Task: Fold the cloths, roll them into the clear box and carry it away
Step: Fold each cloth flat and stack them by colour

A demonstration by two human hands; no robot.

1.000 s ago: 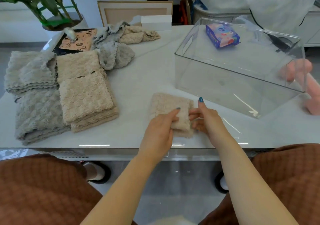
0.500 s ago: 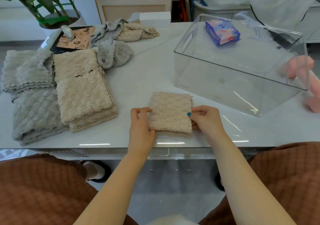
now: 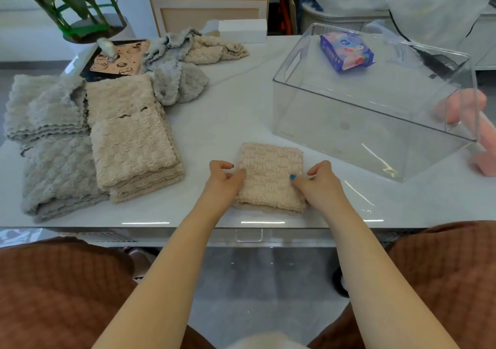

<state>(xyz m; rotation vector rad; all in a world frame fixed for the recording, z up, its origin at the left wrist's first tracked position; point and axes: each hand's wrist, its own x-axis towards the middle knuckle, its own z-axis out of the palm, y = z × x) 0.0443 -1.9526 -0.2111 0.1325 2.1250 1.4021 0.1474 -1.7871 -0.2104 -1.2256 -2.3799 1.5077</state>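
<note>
Head view. A folded beige cloth [image 3: 271, 176] lies flat on the white worktop [image 3: 228, 112], close to its near edge and between the two grips.

The left grip [image 3: 224, 184] sits at the cloth's left edge: fingers curled, thumb tip against the edge, pinching it. The right grip [image 3: 320, 184] sits at the cloth's right edge: thumb with a blue nail on the top face, remaining fingers curled at the side, pinching it.

The clear box [image 3: 375, 101] stands upright on the worktop beyond and to the right of the right grip, apart from the cloth. A blue tissue pack [image 3: 346, 51] shows through its walls; whether it is inside or behind cannot be told. A pink object [image 3: 480, 133] lies right of the box, partly seen through it.

Left of the left grip and apart from it is a stack of folded beige cloths [image 3: 131, 139]. A stack of folded grey cloths [image 3: 53, 166] lies just beside it, further left. Beyond the left grip, well apart, is a loose heap of grey and beige cloths [image 3: 182, 61]. Behind the heap are a small white carton [image 3: 241, 30] and a potted plant [image 3: 80, 13].
</note>
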